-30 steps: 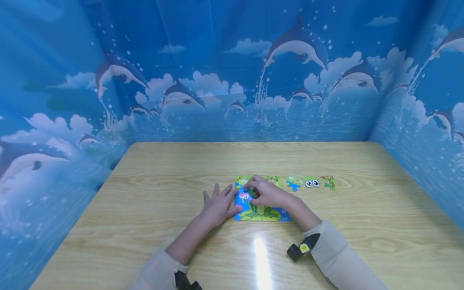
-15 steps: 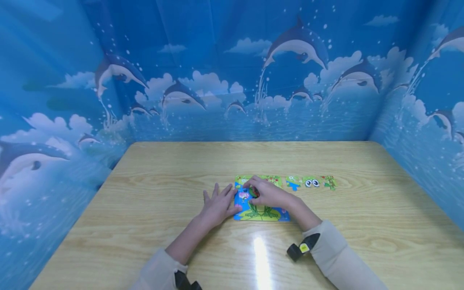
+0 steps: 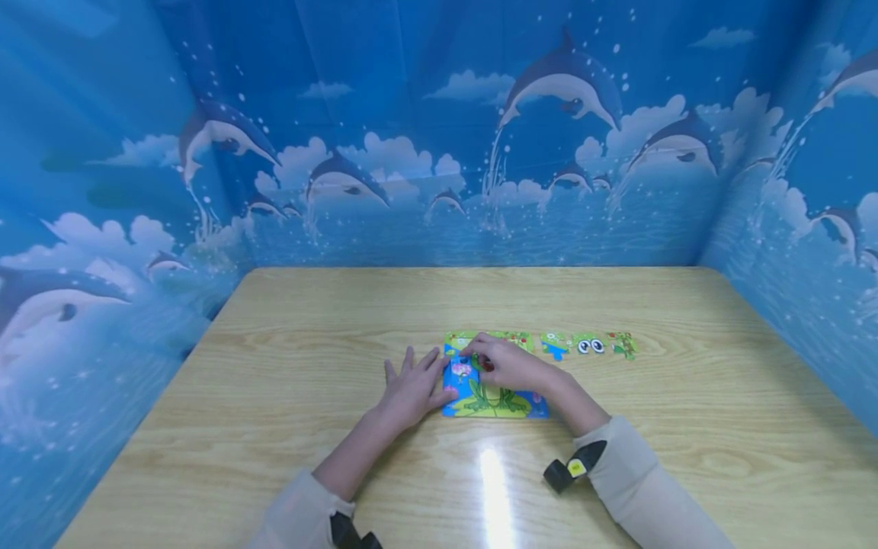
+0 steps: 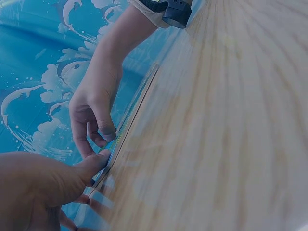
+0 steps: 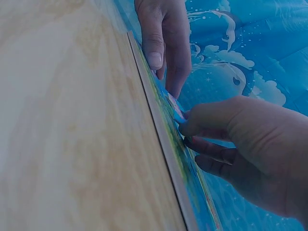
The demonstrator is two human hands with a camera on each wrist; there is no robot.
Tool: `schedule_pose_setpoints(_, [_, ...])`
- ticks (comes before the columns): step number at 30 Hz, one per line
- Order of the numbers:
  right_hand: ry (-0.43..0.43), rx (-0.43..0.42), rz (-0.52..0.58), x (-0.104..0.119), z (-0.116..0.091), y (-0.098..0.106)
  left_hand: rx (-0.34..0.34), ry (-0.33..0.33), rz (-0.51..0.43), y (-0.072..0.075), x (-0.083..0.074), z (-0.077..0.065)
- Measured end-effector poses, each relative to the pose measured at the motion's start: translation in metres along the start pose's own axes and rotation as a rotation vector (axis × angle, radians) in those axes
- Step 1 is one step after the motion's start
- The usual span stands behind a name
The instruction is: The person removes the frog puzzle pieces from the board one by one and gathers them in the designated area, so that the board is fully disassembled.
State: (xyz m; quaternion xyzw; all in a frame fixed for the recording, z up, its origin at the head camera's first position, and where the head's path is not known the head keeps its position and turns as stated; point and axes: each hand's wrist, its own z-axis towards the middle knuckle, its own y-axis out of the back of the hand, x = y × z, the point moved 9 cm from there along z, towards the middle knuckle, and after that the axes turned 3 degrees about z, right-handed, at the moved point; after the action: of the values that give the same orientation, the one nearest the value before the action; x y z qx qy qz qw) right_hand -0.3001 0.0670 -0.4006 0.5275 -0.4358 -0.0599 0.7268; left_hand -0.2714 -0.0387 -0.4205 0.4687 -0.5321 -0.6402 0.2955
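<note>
A frog jigsaw puzzle [image 3: 495, 408] in a flat tray lies on the table in the head view. My right hand [image 3: 511, 367] reaches over its middle from the right, thumb and fingers pinching a blue puzzle piece with a pink flower [image 5: 176, 107]. That piece stands slightly raised from the picture in the right wrist view. Part of the frog's face is covered by the right fingers. My left hand [image 3: 407, 390] lies with spread fingers on the left, index finger and thumb touching the tray's left edge.
Right of the puzzle lie three loose pieces in a row: a blue-and-green piece [image 3: 555, 346], a piece with frog eyes [image 3: 590, 346] and a green piece with a branch [image 3: 622, 345]. Dolphin-print curtains [image 3: 384, 168] border the wooden table [image 3: 329, 305].
The right thumb has shifted slightly to the right and up over the frog's face, showing more of the picture beneath. The left hand and loose pieces have stayed put.
</note>
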Motion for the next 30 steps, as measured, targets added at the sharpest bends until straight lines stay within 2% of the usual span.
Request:
schedule_pose_setpoints(17, [0.061,-0.059,-0.085,0.007,-0.002,0.007,0.014,0.043,-0.002,-0.002,0.001,0.002])
schedule_pose_setpoints(30, [-0.016,-0.077,-0.095,0.001,-0.007,0.025,0.006,0.041,-0.017,-0.002,0.002,0.002])
